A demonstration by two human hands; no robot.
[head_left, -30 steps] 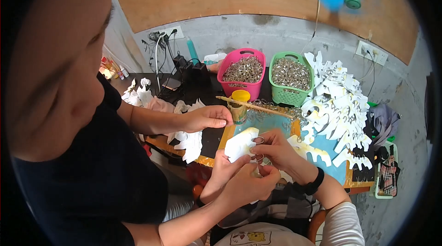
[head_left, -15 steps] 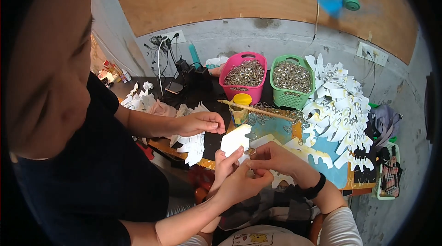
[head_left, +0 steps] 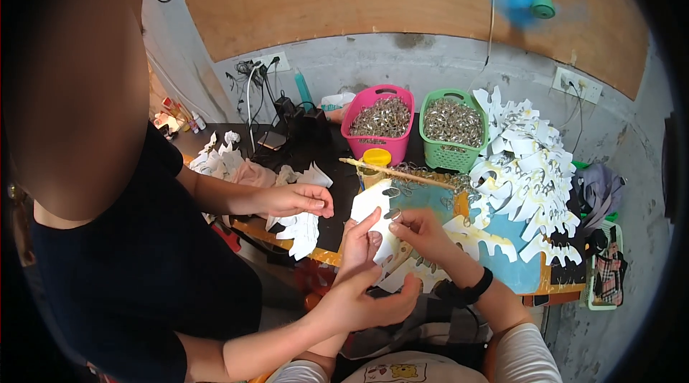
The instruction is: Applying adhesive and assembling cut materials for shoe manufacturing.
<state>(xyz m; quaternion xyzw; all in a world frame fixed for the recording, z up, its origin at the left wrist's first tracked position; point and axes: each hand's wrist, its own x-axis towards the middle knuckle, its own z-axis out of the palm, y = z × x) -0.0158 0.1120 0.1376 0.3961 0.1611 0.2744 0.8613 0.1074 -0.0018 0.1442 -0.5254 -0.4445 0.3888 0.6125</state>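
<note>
My left hand (head_left: 361, 241) grips a white notched sheet (head_left: 366, 204) between thumb and fingers, holding it tilted above the near table edge. Metal rings (head_left: 392, 194) sit along the sheet's right edge. My right hand (head_left: 423, 234), with a black band at the wrist, pinches a metal ring (head_left: 394, 216) at that edge. Just below my hands is a co-worker's hand (head_left: 373, 305), fingers apart, partly covering my left wrist. The co-worker's other hand (head_left: 301, 200) hovers left of the sheet, its fingers curled.
Pink (head_left: 364, 145) and green (head_left: 452, 157) baskets of metal rings stand at the back. A yellow-lidded jar (head_left: 377, 158) with a stick (head_left: 409, 174) across it is in front. Ringed white pieces (head_left: 527, 161) pile up at right; more white pieces (head_left: 298, 232) lie left. The co-worker leans in from the left.
The co-worker's nearer hand has drawn down from the sheet's edge and opened; the other shifted slightly left. My right hand has moved up along the edge to a ring.
</note>
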